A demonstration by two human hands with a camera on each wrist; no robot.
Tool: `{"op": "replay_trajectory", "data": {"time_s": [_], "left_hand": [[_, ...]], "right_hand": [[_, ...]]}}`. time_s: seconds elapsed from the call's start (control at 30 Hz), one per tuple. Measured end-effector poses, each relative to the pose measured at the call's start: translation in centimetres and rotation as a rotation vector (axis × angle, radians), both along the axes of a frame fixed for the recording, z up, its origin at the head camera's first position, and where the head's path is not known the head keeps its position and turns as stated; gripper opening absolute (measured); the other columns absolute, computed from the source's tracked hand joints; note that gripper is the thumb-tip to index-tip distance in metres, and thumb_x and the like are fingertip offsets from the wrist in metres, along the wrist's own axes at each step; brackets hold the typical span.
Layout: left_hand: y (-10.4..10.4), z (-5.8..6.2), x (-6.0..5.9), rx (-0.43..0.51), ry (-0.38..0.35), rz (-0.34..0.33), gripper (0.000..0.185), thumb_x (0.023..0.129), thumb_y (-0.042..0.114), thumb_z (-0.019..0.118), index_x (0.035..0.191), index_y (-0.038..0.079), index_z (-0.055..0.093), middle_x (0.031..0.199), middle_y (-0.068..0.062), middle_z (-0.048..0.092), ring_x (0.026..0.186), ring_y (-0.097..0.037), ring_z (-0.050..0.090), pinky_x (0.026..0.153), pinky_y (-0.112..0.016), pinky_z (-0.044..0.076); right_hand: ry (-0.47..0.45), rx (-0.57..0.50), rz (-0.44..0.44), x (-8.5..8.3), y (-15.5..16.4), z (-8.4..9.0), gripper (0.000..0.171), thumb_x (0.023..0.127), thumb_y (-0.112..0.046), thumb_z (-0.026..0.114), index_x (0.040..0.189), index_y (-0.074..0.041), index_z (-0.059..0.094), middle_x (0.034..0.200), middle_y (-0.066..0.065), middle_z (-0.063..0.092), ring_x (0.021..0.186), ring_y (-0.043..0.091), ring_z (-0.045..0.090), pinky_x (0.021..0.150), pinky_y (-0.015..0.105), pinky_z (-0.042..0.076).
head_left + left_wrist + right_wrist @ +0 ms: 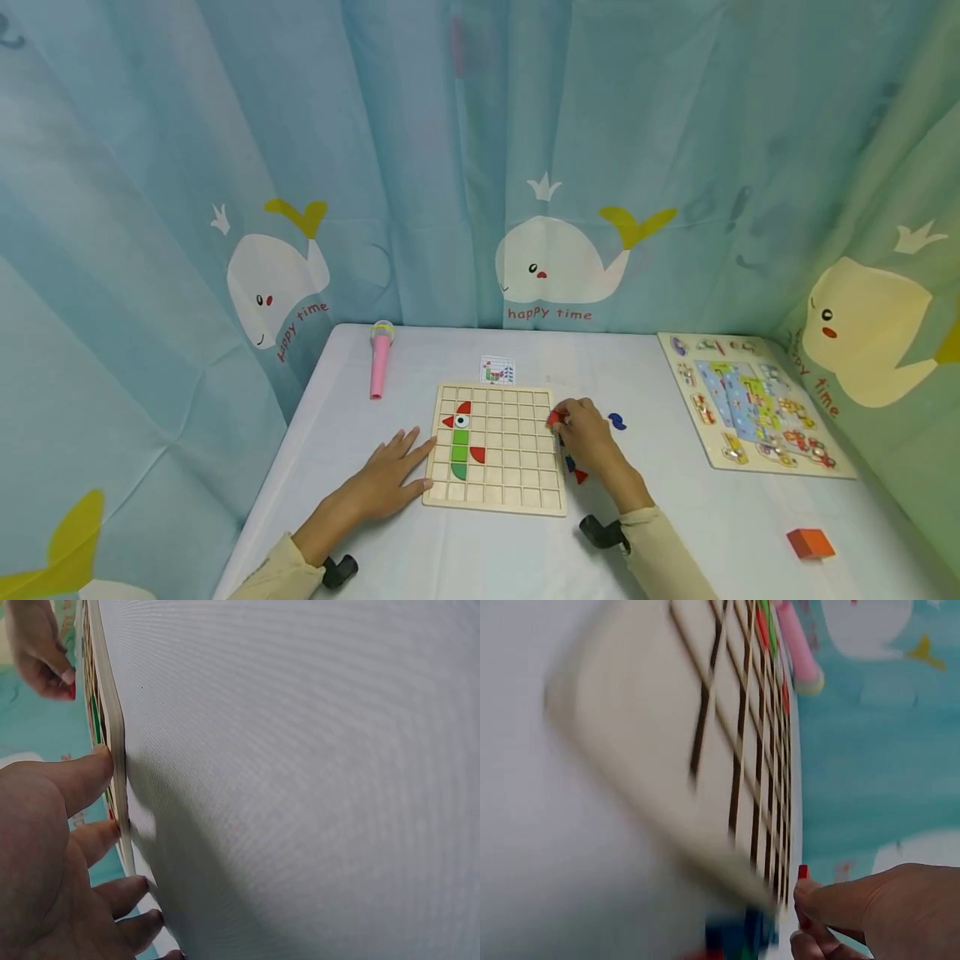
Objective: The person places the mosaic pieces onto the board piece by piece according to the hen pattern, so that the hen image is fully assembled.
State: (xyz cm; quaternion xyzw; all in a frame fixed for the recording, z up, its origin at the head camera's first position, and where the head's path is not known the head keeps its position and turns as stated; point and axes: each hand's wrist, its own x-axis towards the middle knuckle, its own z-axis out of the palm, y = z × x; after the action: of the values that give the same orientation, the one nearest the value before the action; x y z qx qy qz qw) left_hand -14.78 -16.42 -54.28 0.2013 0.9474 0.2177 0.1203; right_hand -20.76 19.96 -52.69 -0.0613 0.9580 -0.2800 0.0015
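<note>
Currently right hand [588,433] pinches red piece [554,418] at grid board [517,492] edge (frame centre); left hand [390,479] flat, fingers straight, steadying board.

— What is shown behind the work surface?

— A pale blue curtain [450,167] is hung in folds on every side; white whales [558,258] with yellow tails and the words "happy time" are printed on it. At the far right a greenish panel [900,275] is seen.

— And the furniture?

— A table under a white cloth [712,517] is set against the curtain. Even, soft light is cast across it, and only faint shadows are seen.
</note>
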Motion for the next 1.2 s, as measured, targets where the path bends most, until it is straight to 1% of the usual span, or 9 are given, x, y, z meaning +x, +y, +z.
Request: {"op": "replay_trajectory", "data": {"time_s": [0.07, 0.27, 0.37, 0.5, 0.6, 0.73, 0.87, 0.97, 1.2], "left_hand": [[0.0, 0.0, 0.0, 0.001, 0.001, -0.002, 0.066, 0.107, 0.044, 0.060, 0.165, 0.020, 0.039, 0.173, -0.016, 0.029, 0.160, -0.044, 0.023, 0.125, -0.067, 0.023], [0.1, -0.1, 0.0, -0.005, -0.001, 0.006, 0.066, 0.107, 0.044, 0.060, 0.165, 0.021, 0.040, 0.172, -0.016, 0.030, 0.160, -0.044, 0.023, 0.126, -0.066, 0.023], [0.2, -0.1, 0.0, -0.011, -0.005, 0.010, 0.066, 0.107, 0.045, 0.060, 0.165, 0.021, 0.040, 0.173, -0.016, 0.030, 0.160, -0.043, 0.023, 0.126, -0.066, 0.023], [0.2, -0.2, -0.1, -0.017, -0.006, 0.011, 0.066, 0.107, 0.046, 0.060, 0.165, 0.022, 0.040, 0.173, -0.015, 0.030, 0.160, -0.043, 0.023, 0.126, -0.065, 0.023], [0.3, -0.2, -0.1, -0.015, -0.003, 0.009, 0.066, 0.107, 0.045, 0.059, 0.165, 0.021, 0.039, 0.173, -0.015, 0.030, 0.160, -0.043, 0.023, 0.126, -0.066, 0.023], [0.3, -0.2, -0.1, -0.012, 0.002, 0.006, 0.066, 0.107, 0.045, 0.059, 0.165, 0.021, 0.039, 0.173, -0.016, 0.030, 0.160, -0.043, 0.023, 0.126, -0.066, 0.023], [0.2, -0.2, 0.0, -0.014, -0.001, 0.008, 0.066, 0.107, 0.045, 0.060, 0.165, 0.021, 0.039, 0.173, -0.016, 0.030, 0.160, -0.043, 0.023, 0.126, -0.066, 0.023], [0.2, -0.2, 0.0, -0.016, -0.002, 0.009, 0.066, 0.107, 0.045, 0.060, 0.165, 0.021, 0.039, 0.173, -0.016, 0.030, 0.160, -0.043, 0.023, 0.126, -0.066, 0.023], [0.3, 0.1, 0.1, -0.019, -0.008, 0.015, 0.066, 0.107, 0.045, 0.060, 0.165, 0.021, 0.040, 0.173, -0.015, 0.030, 0.160, -0.043, 0.023, 0.126, -0.066, 0.023]], "right_hand": [[0.000, -0.033, 0.040, 0.6, -1.3, 0.1, 0.027, 0.101, -0.006, 0.070, 0.127, 0.002, 0.065, 0.120, 0.020, 0.061, 0.102, 0.031, 0.063, 0.088, 0.053, 0.053], [0.045, -0.055, 0.157, 2.1, -5.2, 0.1, 0.018, 0.096, -0.003, 0.076, 0.113, -0.002, 0.070, 0.107, 0.010, 0.061, 0.090, 0.019, 0.060, 0.078, 0.039, 0.056], [0.064, -0.053, 0.218, 2.8, -6.5, -0.1, 0.019, 0.093, -0.002, 0.079, 0.110, -0.004, 0.069, 0.103, 0.007, 0.061, 0.087, 0.015, 0.057, 0.075, 0.034, 0.054], [0.083, -0.017, 0.271, 3.3, -7.5, -0.5, 0.019, 0.090, 0.000, 0.081, 0.102, -0.007, 0.068, 0.098, 0.005, 0.061, 0.085, 0.015, 0.054, 0.074, 0.032, 0.053], [0.095, 0.005, 0.287, 3.4, -7.8, -0.8, 0.016, 0.090, 0.001, 0.081, 0.097, -0.008, 0.070, 0.095, 0.005, 0.060, 0.083, 0.015, 0.054, 0.073, 0.031, 0.055], [0.093, -0.008, 0.304, 3.6, -7.9, -0.9, 0.015, 0.090, 0.001, 0.080, 0.098, -0.007, 0.071, 0.096, 0.003, 0.061, 0.083, 0.014, 0.053, 0.073, 0.031, 0.054], [0.113, -0.015, 0.327, 3.8, -7.9, -0.9, 0.015, 0.090, 0.001, 0.080, 0.100, -0.007, 0.072, 0.097, 0.003, 0.063, 0.086, 0.015, 0.055, 0.076, 0.034, 0.053], [0.125, -0.012, 0.319, 3.9, -8.0, -0.9, 0.015, 0.090, 0.001, 0.081, 0.099, -0.007, 0.072, 0.097, 0.003, 0.063, 0.089, 0.016, 0.057, 0.079, 0.036, 0.055], [0.133, -0.010, 0.291, 4.3, -8.0, -0.8, 0.011, 0.089, 0.001, 0.082, 0.092, -0.007, 0.075, 0.100, 0.002, 0.065, 0.091, 0.016, 0.059, 0.080, 0.035, 0.056]]}}
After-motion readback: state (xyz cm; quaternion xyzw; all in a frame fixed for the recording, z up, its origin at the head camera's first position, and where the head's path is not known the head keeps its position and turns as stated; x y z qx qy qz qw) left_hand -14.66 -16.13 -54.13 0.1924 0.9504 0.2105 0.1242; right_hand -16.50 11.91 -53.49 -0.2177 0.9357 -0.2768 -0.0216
